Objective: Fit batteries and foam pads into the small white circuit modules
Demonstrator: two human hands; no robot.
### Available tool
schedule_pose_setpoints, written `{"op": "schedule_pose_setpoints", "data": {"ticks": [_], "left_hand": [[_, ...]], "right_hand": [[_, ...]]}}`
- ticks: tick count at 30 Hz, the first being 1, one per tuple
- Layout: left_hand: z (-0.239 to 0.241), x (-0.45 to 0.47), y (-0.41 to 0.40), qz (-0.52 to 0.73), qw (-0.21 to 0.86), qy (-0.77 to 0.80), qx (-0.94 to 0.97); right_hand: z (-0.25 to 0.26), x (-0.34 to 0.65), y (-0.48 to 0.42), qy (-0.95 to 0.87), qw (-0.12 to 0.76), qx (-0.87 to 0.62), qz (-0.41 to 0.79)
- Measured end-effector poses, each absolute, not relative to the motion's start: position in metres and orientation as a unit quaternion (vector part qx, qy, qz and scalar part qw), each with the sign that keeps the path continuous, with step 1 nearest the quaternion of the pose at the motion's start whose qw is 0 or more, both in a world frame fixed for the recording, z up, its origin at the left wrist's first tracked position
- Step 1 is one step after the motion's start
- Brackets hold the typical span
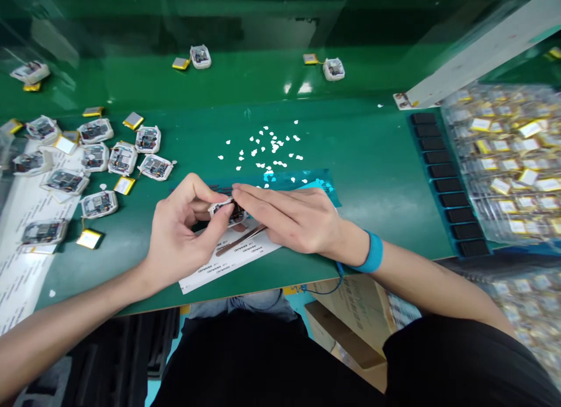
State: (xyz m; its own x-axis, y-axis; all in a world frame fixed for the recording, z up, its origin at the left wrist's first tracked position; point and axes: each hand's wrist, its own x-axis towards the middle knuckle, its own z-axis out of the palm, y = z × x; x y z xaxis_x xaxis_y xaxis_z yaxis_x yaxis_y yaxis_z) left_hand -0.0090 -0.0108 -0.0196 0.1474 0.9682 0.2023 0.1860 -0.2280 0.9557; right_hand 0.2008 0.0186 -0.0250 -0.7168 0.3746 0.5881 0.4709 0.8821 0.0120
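My left hand [184, 229] is curled round a small white device case with an exposed circuit board [228, 211], holding it just above a white label sheet [221, 261] on the green bench. My right hand [287, 214] lies over the case from the right, fingers stretched together and its fingertips pressing on the top of the board. A thin brown tool [241, 240] lies under the right palm on the sheet. A blue wrist strap [372, 252] circles my right wrist.
Several open white cases with gold batteries [94, 162] lie at the left. White paper bits [267, 147] are scattered behind a blue film strip [307, 179]. A tray of black pads [442, 179] and bagged batteries [504, 162] fill the right. Two more cases [333, 68] sit on the far belt.
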Motion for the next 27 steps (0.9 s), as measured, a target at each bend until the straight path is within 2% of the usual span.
{"op": "schedule_pose_setpoints", "data": {"ticks": [5, 10, 15, 22, 27], "left_hand": [[-0.024, -0.013, -0.011, 0.472, 0.367, 0.443, 0.669], [-0.025, -0.014, -0.01, 0.429, 0.343, 0.429, 0.717], [-0.025, -0.013, -0.012, 0.41, 0.342, 0.437, 0.724], [-0.015, -0.019, -0.01, 0.379, 0.236, 0.402, 0.8], [-0.004, -0.027, -0.003, 0.366, 0.248, 0.323, 0.837]], "right_hand": [[-0.025, 0.193, 0.021, -0.876, 0.372, -0.277, 0.135], [-0.017, 0.188, 0.026, -0.821, 0.366, -0.328, 0.289], [-0.024, 0.188, 0.029, -0.845, 0.348, -0.298, 0.277], [-0.021, 0.19, 0.025, -0.856, 0.35, -0.291, 0.248], [-0.012, 0.195, 0.031, -0.839, 0.381, -0.3, 0.247]]}}
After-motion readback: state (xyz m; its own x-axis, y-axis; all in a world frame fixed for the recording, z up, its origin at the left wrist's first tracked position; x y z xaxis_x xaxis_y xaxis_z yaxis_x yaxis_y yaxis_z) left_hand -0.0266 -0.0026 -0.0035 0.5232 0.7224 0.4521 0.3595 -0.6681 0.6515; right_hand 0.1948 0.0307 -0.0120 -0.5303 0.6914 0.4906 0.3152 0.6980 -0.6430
